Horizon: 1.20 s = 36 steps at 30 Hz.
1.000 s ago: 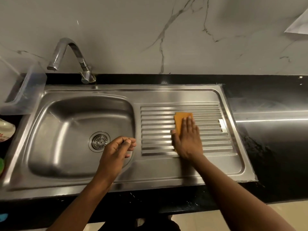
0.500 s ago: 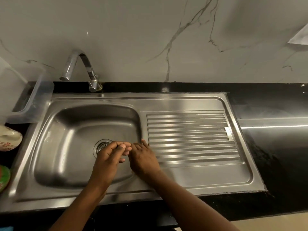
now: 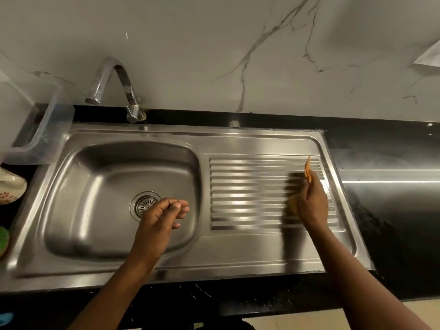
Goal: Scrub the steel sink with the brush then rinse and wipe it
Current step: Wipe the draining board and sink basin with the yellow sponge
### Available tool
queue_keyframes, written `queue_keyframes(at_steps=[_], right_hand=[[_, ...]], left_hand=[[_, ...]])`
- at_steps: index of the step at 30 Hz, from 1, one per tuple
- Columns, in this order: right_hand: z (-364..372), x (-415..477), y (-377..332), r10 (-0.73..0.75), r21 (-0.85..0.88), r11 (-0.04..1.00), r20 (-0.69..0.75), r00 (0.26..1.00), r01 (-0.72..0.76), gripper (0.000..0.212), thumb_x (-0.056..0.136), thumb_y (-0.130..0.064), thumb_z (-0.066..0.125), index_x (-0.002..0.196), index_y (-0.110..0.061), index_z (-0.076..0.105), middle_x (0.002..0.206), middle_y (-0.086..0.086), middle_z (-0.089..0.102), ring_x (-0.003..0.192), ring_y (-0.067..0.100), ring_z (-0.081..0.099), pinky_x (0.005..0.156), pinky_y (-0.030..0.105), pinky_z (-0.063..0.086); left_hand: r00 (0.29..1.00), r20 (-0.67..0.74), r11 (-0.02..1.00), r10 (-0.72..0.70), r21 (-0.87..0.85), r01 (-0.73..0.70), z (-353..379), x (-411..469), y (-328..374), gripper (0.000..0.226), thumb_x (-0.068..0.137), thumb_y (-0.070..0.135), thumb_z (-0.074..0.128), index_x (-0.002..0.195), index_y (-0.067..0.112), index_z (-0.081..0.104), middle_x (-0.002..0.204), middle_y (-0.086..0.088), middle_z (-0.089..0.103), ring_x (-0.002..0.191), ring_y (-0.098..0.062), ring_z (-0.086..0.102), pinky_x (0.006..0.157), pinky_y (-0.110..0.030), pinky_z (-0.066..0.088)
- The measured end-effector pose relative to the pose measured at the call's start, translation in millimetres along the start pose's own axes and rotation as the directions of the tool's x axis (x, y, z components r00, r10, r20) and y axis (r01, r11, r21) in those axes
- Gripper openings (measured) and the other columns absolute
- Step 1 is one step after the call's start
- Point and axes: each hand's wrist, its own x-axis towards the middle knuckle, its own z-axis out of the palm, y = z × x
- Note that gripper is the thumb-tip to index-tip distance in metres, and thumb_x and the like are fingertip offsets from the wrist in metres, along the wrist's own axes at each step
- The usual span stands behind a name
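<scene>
Steel shines all over the sink point(image 3: 238, 140), which fills the middle of the frame. It has a deep bowl point(image 3: 95, 210) on the left and a ribbed draining part point(image 3: 247, 186) on the right. The right hand point(image 3: 312, 206) is over the right end of the ribs and pinches an orange cloth point(image 3: 308, 171). One thin corner of the cloth sticks up above the fingers, and a bit more peeks out under the hand. The cloth looks bunched up, not flat on the steel. The left hand point(image 3: 162, 220) hangs over the bowl, near the drain point(image 3: 144, 205). Its fingers are curled in to the thumb, and I see nothing in them.

This looks like the wiping part of the job. The grip on the cloth is only a small pinch, so the cloth could slip out and drop. A bunched cloth touches only a little steel, so the grooves between the ribs may end up wet or streaky. The hand is close to the right edge, so a wide sweep could push drips onto the black tabletop point(image 3: 392, 210). The tap point(image 3: 112, 86) at the upper left is not running and no brush is in view, so I cannot tell if the scrub and rinse are done. The clear tub point(image 3: 45, 129) in the upper left sits right at the sink's corner. A swing of the left arm could knock it.
</scene>
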Motion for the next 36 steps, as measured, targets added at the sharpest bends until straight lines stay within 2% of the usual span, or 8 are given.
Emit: queue_keyframes(at_steps=[2, 4, 10, 13, 20, 24, 28, 36], right_hand=[[3.3, -7.8, 35.2, -0.006, -0.199, 0.980, 0.092, 0.996, 0.025, 0.051, 0.111, -0.040, 0.033, 0.158, -0.020, 0.036, 0.156, 0.009, 0.047, 0.144, 0.032, 0.044, 0.115, 0.056, 0.039], [14.3, -21.1, 47.7, -0.008, -0.326, 0.943, 0.181, 0.984, 0.068, 0.058, 0.113, -0.042, 0.025, 0.164, -0.014, 0.025, 0.172, 0.009, 0.019, 0.160, 0.026, 0.014, 0.130, 0.051, 0.013], [69.9, -72.2, -28.7, -0.072, -0.407, 0.896, 0.261, 0.963, 0.177, 0.082, 0.104, -0.061, 0.002, 0.165, -0.007, 0.012, 0.173, 0.010, 0.002, 0.161, 0.026, 0.001, 0.131, 0.043, 0.005], [106.6, -105.1, -70.6, -0.179, -0.351, 0.888, 0.328, 0.927, 0.296, 0.077, 0.106, -0.058, 0.018, 0.166, -0.009, 0.007, 0.172, 0.006, -0.004, 0.161, 0.024, -0.005, 0.131, 0.039, 0.002], [144.4, -136.5, -126.9, -0.481, -0.021, 0.829, 0.481, 0.732, 0.559, 0.048, 0.104, -0.023, 0.040, 0.147, -0.007, 0.054, 0.154, 0.016, 0.053, 0.146, 0.029, 0.046, 0.118, 0.042, 0.039], [125.6, -119.7, -147.2, -0.270, 0.371, 0.926, 0.515, 0.813, 0.072, 0.035, 0.109, -0.040, 0.045, 0.105, -0.013, 0.066, 0.085, 0.005, 0.069, 0.074, 0.018, 0.064, 0.067, 0.034, 0.050], [75.0, -51.1, -120.8, -0.003, 0.630, 0.667, 0.537, 0.843, -0.399, 0.046, 0.107, -0.049, 0.050, 0.109, -0.007, 0.070, 0.098, 0.020, 0.076, 0.089, 0.036, 0.073, 0.078, 0.049, 0.063], [18.2, 68.9, -20.6, 0.135, 0.018, 0.991, -0.046, 0.990, -0.134, 0.041, 0.112, -0.038, 0.032, 0.136, -0.014, 0.056, 0.118, 0.011, 0.063, 0.114, 0.033, 0.063, 0.093, 0.051, 0.052]], left_hand=[[1.000, 0.007, 1.000, 0.008, -0.016, -0.008, -0.9, -0.7, -2.3, 0.020, 0.105, 0.016, 0.056, 0.104, 0.015, 0.075, 0.100, -0.001, 0.079, 0.098, -0.018, 0.073, 0.084, -0.040, 0.056], [1.000, 0.009, 0.999, 0.013, -0.030, -0.013, -1.5, -0.9, -3.1, 0.021, 0.100, 0.025, 0.058, 0.104, 0.014, 0.075, 0.099, 0.000, 0.079, 0.097, -0.017, 0.073, 0.083, -0.039, 0.056], [1.000, 0.023, 1.000, 0.003, -0.005, -0.003, -4.1, -0.6, -7.2, 0.025, 0.107, 0.010, 0.051, 0.104, 0.013, 0.075, 0.099, -0.001, 0.079, 0.098, -0.019, 0.073, 0.084, -0.039, 0.056], [0.999, 0.049, 1.000, 0.007, 0.008, -0.008, -3.8, -1.1, -6.8, 0.025, 0.107, 0.011, 0.051, 0.104, 0.015, 0.075, 0.100, -0.001, 0.079, 0.099, -0.019, 0.073, 0.086, -0.041, 0.056], [0.994, 0.088, 0.998, 0.056, 0.001, -0.057, -0.9, -0.8, 3.6, 0.022, 0.099, 0.030, 0.057, 0.102, 0.017, 0.074, 0.101, 0.002, 0.079, 0.097, -0.014, 0.073, 0.086, -0.042, 0.056], [0.996, 0.062, 0.997, 0.071, 0.010, -0.072, -3.4, 3.4, 5.9, 0.021, 0.107, 0.016, 0.053, 0.103, 0.015, 0.074, 0.101, 0.003, 0.079, 0.097, -0.014, 0.073, 0.084, -0.040, 0.057], [0.999, 0.032, 0.999, 0.038, 0.011, -0.038, -7.3, 7.3, -2.4, 0.024, 0.107, 0.011, 0.051, 0.103, 0.015, 0.075, 0.099, 0.000, 0.079, 0.097, -0.018, 0.073, 0.084, -0.041, 0.056], [1.000, 0.016, 1.000, -0.002, 0.002, 0.002, -15.2, 10.1, -17.4, 0.020, 0.105, 0.014, 0.056, 0.102, 0.015, 0.076, 0.098, 0.000, 0.080, 0.097, -0.018, 0.073, 0.084, -0.040, 0.056]])
